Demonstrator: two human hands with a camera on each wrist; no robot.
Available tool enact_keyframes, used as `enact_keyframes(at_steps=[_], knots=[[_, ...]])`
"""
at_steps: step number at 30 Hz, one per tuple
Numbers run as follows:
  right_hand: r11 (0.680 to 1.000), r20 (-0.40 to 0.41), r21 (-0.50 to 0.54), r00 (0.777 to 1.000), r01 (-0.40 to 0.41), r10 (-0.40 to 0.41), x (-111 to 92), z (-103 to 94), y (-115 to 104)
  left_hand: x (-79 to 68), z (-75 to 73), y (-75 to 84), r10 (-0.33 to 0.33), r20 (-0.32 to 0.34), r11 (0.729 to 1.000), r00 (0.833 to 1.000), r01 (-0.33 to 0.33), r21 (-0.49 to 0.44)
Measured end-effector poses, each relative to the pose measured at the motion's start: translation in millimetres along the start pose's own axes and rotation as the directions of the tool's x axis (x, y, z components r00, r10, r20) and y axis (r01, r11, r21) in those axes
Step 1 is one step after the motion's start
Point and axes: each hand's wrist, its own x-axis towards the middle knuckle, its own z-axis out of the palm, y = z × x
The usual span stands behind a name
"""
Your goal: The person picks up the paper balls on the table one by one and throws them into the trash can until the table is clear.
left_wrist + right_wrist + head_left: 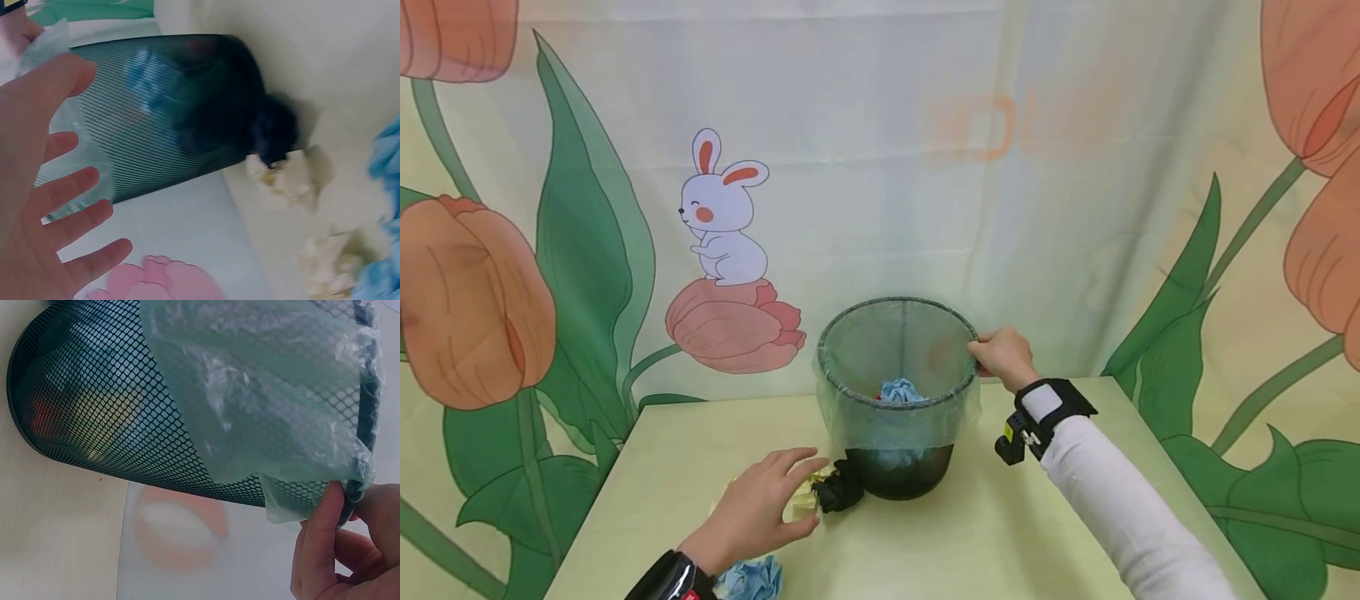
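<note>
A black mesh wastebasket (904,482) stands upright, lined with a thin green plastic bag (880,427) folded over its rim. My right hand (1006,357) pinches the rim and bag on the right side, thumb and fingers on either side of the edge (350,509). Inside lies a crumpled blue paper ball (901,389), with red and yellow pieces showing through the mesh. My left hand (758,504) hovers left of the basket, fingers spread and holding nothing. Just beyond its fingertips are a crumpled black ball (841,488) beside the basket and a yellow paper ball (803,498).
Below the left wrist lies crumpled blue paper (758,578) on the pale table (985,542). The left wrist view shows another yellowish paper ball (331,262) near it. A curtain printed with tulips and a rabbit (726,217) hangs right behind the table.
</note>
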Motion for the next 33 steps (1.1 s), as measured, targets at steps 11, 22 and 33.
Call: enact_keyframes(at_steps=[11,22,33], knots=[[1.000,0.004,0.005,1.000,-0.002,0.002,-1,-0.1,1,-41.4,49.1,-17.1,-0.114,0.102,0.982,0.988,0.127,-0.138],[1.000,0.000,0.002,1.000,-0.004,0.004,-4,-0.7,-1,-67.5,92.1,-30.8,-0.114,0.093,0.988,0.989,0.123,-0.096],[1.000,0.006,0.011,1.000,-0.016,0.016,-2,1.4,0,-78.2,124.2,-43.4,-0.089,0.013,0.994,0.996,0.089,-0.068]])
